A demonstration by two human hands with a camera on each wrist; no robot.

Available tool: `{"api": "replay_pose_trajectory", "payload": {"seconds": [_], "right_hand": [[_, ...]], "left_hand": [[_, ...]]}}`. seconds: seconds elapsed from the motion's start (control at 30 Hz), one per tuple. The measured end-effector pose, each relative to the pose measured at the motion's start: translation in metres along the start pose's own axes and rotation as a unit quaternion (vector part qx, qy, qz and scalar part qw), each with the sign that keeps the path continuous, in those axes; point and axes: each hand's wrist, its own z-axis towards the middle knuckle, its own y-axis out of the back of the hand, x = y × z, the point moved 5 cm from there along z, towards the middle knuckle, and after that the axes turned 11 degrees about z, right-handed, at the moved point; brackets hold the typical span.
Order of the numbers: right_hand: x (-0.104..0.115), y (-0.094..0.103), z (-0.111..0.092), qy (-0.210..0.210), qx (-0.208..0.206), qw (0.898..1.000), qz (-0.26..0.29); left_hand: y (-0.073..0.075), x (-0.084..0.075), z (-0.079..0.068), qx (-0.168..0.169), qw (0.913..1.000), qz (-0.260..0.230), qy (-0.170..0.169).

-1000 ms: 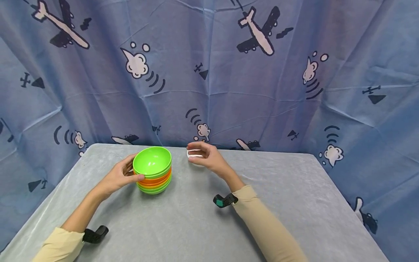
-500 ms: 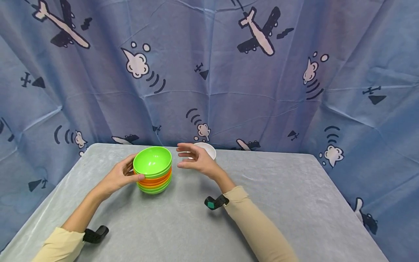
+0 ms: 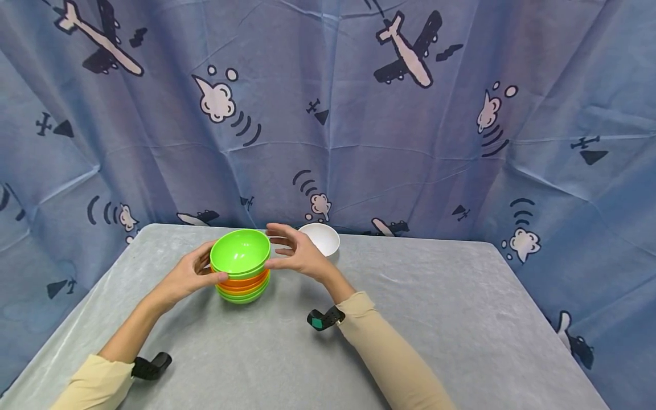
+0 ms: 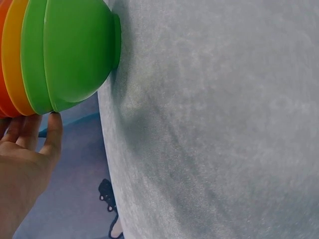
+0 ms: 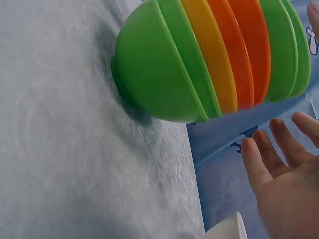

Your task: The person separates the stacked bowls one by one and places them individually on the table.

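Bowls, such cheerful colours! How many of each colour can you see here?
Green bowls: 4
Orange bowls: 2
Yellow bowl: 1
White bowl: 1
Total: 8 visible

The left forearm (image 3: 128, 333) and right forearm (image 3: 389, 347) extend forward and converge, setting the hands opposite each other. The left hand (image 3: 185, 277) is cupped, with its thumb on the near side and fingers on the far side. The right hand (image 3: 304, 254) is spread, fingers slightly bent, fingertips separated.
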Motion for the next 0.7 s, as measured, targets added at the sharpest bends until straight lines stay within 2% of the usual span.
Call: {"api": "replay_pose_trajectory", "payload": {"seconds": [0.33,0.7], "right_hand": [[-0.004,-0.013,0.010,-0.007,0.014,1.000,0.002],[-0.008,-0.020,0.016,-0.019,0.012,1.000,-0.010]], "left_hand": [[0.000,0.002,0.001,-0.001,1.0000,0.002,0.000],[0.001,0.002,0.001,0.000,1.0000,0.006,-0.004]]}}
